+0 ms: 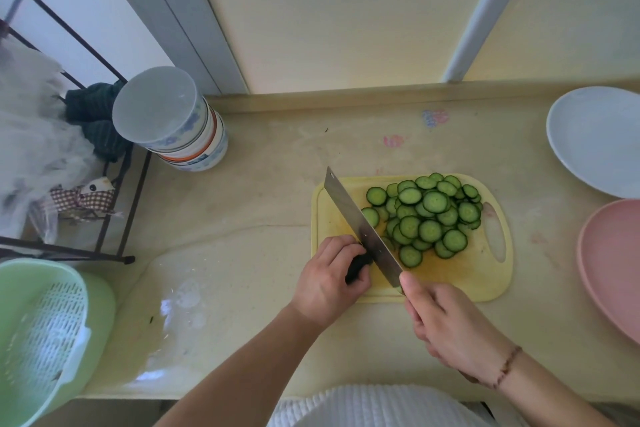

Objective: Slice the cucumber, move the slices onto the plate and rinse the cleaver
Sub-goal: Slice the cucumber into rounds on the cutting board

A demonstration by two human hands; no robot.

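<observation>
Cucumber stub point(358, 263): dark end piece lying at the near-left corner of the yellow cutting board point(485, 274), and the left hand point(329, 279) is curling its fingers round it, clenched on the piece.

Cleaver point(363, 234): blade is running diagonally, tip pointing far-left and heel near-right, flat side facing the slices. The right hand point(450, 326) is wrapping the handle, which is hidden under the fingers, with the thumb pressing toward the heel of the blade.

Slices point(429, 215): heaped pile sitting on the board to the right of the blade, a few rounds touching the steel.

Key relation: the stub is lying just left of the blade and crossing its line, so the next cut probably is coming down beside the left fingertips; those fingers look close to the edge, a likely hazard.

White plate point(595, 139): waiting at the far right, well apart from the board; the right hand is nearer to it.

Pink plate point(613, 263): sitting nearer, right edge of the counter.

Progress, judged: slicing is nearly done; transfer and rinsing not yet begun.
</observation>
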